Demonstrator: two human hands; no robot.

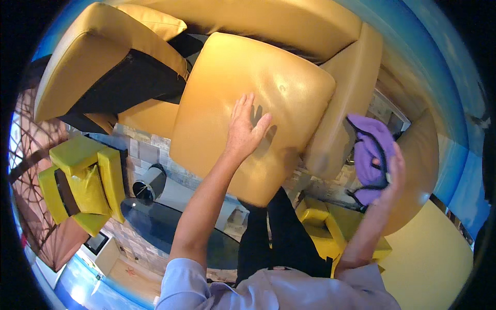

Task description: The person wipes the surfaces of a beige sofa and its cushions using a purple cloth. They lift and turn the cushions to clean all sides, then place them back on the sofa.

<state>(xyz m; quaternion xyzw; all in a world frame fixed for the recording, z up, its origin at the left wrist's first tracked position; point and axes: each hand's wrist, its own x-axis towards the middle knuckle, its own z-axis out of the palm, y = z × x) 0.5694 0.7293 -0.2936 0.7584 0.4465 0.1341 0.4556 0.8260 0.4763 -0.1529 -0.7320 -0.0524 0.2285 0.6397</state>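
The tan leather sofa [289,31] filled my view; my left hand [244,129] lay flat, fingers spread, on its smooth, faintly dimpled seat cushion [227,98], while my right hand [390,173] gripped a crumpled purple cloth [369,150] just right of that cushion.

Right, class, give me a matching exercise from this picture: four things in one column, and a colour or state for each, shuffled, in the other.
Things:
1. left hand
2. right hand
3. seat cushion
4. small armchair

Colours or states:
A. bright yellow-green
B. tan leather, lifted out of its seat
C. closed around a purple cloth
D. flat on the cushion, fingers spread

Pairs: 1-D, 2-C, 3-B, 4-A
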